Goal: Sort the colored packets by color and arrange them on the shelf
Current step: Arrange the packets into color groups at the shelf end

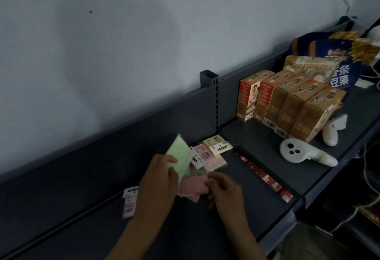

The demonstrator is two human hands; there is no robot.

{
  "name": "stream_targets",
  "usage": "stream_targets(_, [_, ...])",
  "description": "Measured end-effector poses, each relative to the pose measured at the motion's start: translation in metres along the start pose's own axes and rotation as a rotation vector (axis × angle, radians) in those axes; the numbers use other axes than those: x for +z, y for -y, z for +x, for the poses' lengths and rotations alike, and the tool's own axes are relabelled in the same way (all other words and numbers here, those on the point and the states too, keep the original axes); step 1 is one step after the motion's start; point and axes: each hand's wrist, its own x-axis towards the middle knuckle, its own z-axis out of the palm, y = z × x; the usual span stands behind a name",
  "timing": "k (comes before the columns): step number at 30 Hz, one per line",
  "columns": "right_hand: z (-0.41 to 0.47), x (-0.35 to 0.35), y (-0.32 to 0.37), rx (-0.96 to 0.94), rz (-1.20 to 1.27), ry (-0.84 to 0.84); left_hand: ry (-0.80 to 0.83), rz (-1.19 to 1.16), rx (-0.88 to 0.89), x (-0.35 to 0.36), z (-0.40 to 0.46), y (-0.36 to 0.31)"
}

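- Packets (207, 157) piled at centre frame on the dark shelf (82, 229) — pink, pale yellow and green mixed, several with white label cards.
- Behind, a grey wall (102, 33) across the upper left of the frame.
- At right, on a higher shelf level (257, 142), a row of orange snack boxes (287, 105), with blue and cream snack bags (329, 58) behind them.
- Lower centre: left hand (158, 179) gripping a green packet (178, 157) tilted up on edge, thumb across its face.
- Right hand (224, 189) just right of it, fingers curled at the edge of a pink packet (191, 189) lying flat; cannot tell whether actually pinching it.
- Two white controllers (304, 154) at right, in front of the boxes.
- One pink packet with label card (129, 204) lying apart — left of the hands.
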Motion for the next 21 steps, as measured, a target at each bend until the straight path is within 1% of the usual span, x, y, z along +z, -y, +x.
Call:
stream_targets(3, [-0.001, 0.002, 0.010, -0.019, 0.071, 0.059, -0.015, -0.151, -0.071, 0.001, 0.000, -0.007])
stream_targets(8, [0.000, 0.004, 0.017, -0.035, 0.087, 0.105, 0.069, -0.284, -0.155, 0.009, -0.002, -0.012])
stream_targets(11, [0.003, -0.001, 0.018, -0.025, 0.096, 0.101, 0.126, -0.307, -0.190, 0.014, -0.001, -0.013])
stream_targets(14, [0.008, -0.008, 0.014, -0.069, 0.083, 0.073, 0.149, -0.236, -0.125, 0.020, 0.000, -0.007])
stream_targets(17, [0.013, -0.011, 0.015, -0.113, 0.080, 0.072, 0.073, -0.122, -0.015, 0.025, -0.001, 0.002])
stream_targets(19, [0.015, -0.011, 0.020, -0.108, 0.122, 0.113, -0.006, -0.084, 0.004, 0.027, -0.004, 0.007])
stream_targets(21, [0.016, -0.008, 0.024, -0.079, 0.178, 0.161, -0.062, -0.122, -0.006, 0.028, -0.006, 0.012])
